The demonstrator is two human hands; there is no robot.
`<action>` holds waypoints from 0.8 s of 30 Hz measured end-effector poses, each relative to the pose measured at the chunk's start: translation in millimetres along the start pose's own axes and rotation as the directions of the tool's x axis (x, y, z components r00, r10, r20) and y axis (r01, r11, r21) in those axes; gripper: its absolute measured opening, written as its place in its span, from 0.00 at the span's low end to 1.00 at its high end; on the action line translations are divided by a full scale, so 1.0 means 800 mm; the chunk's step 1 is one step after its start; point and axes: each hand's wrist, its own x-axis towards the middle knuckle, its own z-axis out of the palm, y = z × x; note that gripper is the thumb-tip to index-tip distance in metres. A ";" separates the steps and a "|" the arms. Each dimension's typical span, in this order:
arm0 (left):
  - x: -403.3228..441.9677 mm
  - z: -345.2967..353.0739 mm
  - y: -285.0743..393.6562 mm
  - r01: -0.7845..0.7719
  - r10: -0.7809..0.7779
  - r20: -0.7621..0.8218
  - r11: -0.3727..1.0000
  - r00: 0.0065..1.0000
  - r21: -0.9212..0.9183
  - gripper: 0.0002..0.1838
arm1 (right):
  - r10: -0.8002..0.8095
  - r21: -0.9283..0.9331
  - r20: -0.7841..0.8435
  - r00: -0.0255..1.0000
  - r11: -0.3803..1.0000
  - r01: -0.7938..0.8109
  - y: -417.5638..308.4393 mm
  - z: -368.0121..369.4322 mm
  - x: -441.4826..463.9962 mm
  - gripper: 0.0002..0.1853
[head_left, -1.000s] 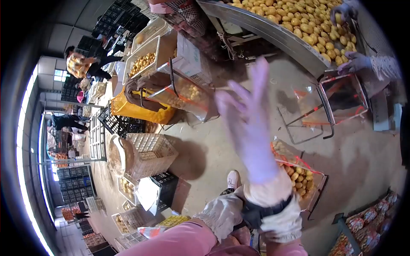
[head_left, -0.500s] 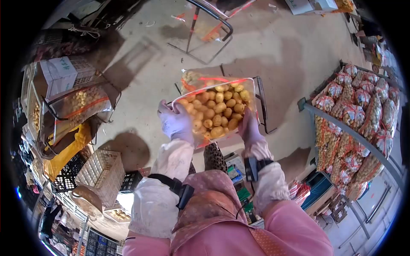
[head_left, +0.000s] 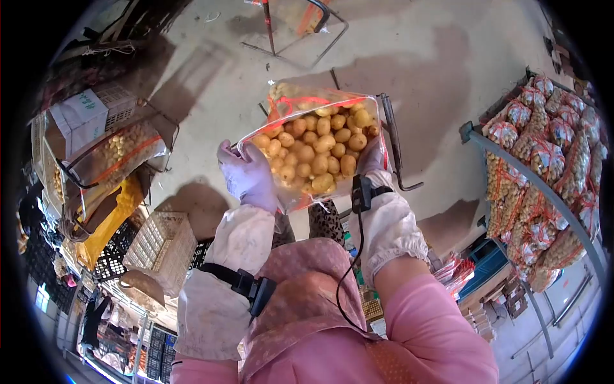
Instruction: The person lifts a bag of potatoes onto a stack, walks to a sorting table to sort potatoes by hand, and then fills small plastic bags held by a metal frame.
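A see-through mesh bag (head_left: 300, 203) with red bands hangs open, full of small yellow potatoes (head_left: 324, 143). A dark metal stand (head_left: 393, 142) shows around it. My left hand (head_left: 248, 174), in a pale purple glove, grips the bag's left rim with its fingers curled over the edge. At the right rim, my gloved right hand (head_left: 372, 158) is closed on the bag's edge, its fingers partly hidden by the plastic and potatoes.
On the right, a rack (head_left: 511, 165) holds several filled potato bags (head_left: 543, 160). To the left stand another bag on a frame (head_left: 125, 150), a white box (head_left: 80, 118) and a plastic crate (head_left: 160, 249). Another metal stand (head_left: 268, 29) is ahead.
My left hand has pulled the bag's left rim outward and to the left, so the mouth looks wider. My right hand has moved slightly up along its rim. The whole view has shifted a little.
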 end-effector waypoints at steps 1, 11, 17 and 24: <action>0.001 0.000 0.004 -0.006 0.006 0.002 1.000 1.000 -0.001 0.24 | -0.008 -0.034 0.021 1.000 0.999 0.009 -0.022 0.028 -0.022 0.29; 0.011 0.002 -0.018 0.015 -0.015 0.004 0.999 1.000 0.050 0.22 | -0.550 -0.857 -0.013 0.835 0.437 0.274 0.006 0.070 -0.134 0.27; 0.006 -0.001 -0.021 0.014 -0.014 -0.001 1.000 1.000 -0.011 0.23 | 0.010 -0.755 0.609 0.793 -0.300 0.583 0.013 0.145 -0.191 0.23; 0.002 -0.006 -0.015 0.033 -0.033 0.011 0.999 0.999 -0.001 0.23 | 0.153 -0.573 0.685 0.712 -0.490 0.656 0.019 0.138 -0.185 0.18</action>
